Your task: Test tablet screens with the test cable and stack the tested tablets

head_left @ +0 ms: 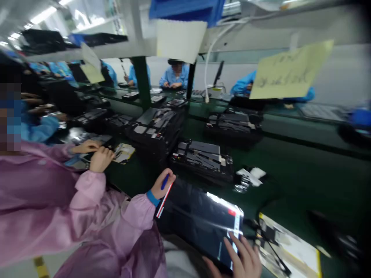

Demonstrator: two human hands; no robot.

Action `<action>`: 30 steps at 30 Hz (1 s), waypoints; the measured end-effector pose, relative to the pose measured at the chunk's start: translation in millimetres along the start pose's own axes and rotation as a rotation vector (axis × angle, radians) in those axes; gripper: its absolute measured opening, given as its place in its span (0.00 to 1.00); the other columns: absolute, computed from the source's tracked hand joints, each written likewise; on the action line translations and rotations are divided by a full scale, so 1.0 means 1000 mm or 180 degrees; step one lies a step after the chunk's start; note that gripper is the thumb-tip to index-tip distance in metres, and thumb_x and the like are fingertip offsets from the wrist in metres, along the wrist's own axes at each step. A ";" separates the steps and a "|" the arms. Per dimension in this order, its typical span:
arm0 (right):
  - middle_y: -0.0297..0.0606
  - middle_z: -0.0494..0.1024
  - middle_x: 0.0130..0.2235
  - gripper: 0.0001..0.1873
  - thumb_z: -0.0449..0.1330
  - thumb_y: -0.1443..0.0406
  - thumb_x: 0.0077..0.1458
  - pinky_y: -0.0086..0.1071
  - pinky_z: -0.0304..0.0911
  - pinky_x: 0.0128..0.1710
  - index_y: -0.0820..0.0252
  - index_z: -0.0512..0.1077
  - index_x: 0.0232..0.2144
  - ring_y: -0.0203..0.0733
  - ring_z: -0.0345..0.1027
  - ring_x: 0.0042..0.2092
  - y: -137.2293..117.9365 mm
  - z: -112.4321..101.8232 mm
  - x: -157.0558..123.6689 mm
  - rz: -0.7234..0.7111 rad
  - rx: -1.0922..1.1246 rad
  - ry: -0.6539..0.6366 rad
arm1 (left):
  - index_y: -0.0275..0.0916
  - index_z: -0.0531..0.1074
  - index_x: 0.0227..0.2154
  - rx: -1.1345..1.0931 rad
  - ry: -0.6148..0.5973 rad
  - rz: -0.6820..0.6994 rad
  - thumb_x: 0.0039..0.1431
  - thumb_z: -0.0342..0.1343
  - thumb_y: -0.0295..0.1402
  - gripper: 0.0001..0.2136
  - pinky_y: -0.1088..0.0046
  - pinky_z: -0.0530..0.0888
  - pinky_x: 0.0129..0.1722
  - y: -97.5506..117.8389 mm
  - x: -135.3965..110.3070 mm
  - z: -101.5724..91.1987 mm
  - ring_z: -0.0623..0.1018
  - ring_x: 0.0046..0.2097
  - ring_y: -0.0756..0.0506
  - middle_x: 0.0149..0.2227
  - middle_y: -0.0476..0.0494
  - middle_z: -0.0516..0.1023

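In front of me lies a tablet-like screen [197, 220], dark and glossy, with a bright strip along its far edge and lit icons down its right side. My left hand [162, 184], with a blue wristband [153, 197], is closed around a slim blue pen-like stick [165, 181]. It sits at the screen's upper left corner; whether it also grips the edge is unclear. Over the right side of the screen, my right hand [245, 256] has its fingers spread, the tips at or just above the lit icons. Nothing shows in this hand.
Beyond the screen stands a black tray of dark flat parts [203, 156], with stacked trays [156, 127] to its left. A yellow-edged board with cables [290, 247] lies at right. On my left, a co-worker's hands [100, 156] work beside me. Paper notes [290, 71] hang from the shelf.
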State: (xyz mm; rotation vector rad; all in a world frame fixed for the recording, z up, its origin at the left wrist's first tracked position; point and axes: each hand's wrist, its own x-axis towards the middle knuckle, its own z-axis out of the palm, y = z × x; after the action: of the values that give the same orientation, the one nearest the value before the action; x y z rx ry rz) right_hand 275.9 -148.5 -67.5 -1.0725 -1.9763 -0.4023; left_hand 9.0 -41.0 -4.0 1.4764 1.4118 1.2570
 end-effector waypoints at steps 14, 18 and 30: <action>0.52 0.67 0.50 0.35 0.64 0.55 0.50 0.63 0.49 0.57 0.59 0.59 0.56 0.59 0.55 0.57 -0.010 -0.012 0.008 0.0825 0.0222 -0.0459 | 0.40 0.60 0.28 0.0544 -0.0063 0.0006 0.56 0.45 0.57 0.22 0.71 0.65 0.31 -0.005 0.012 0.000 0.67 0.29 0.49 0.28 0.48 0.67; 0.51 0.67 0.50 0.34 0.64 0.54 0.50 0.63 0.50 0.57 0.58 0.59 0.55 0.58 0.56 0.57 -0.010 -0.012 0.007 0.0893 0.0259 -0.0437 | 0.40 0.60 0.28 0.0584 -0.0035 0.0034 0.56 0.45 0.57 0.22 0.71 0.66 0.32 -0.008 0.012 0.000 0.68 0.31 0.48 0.29 0.48 0.68; 0.50 0.63 0.54 0.36 0.60 0.55 0.53 0.61 0.52 0.56 0.55 0.52 0.60 0.58 0.53 0.60 -0.003 -0.019 0.005 0.1103 0.0797 -0.0591 | 0.41 0.60 0.28 0.0496 0.0015 -0.0002 0.55 0.47 0.58 0.23 0.71 0.67 0.31 -0.014 0.014 0.003 0.69 0.31 0.48 0.29 0.47 0.69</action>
State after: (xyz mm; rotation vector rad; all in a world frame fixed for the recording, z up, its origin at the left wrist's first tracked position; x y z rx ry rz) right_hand 281.9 -158.4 -51.8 -1.2920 -1.8874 0.1319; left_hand 7.1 -25.5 -15.6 1.5766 1.5426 1.1731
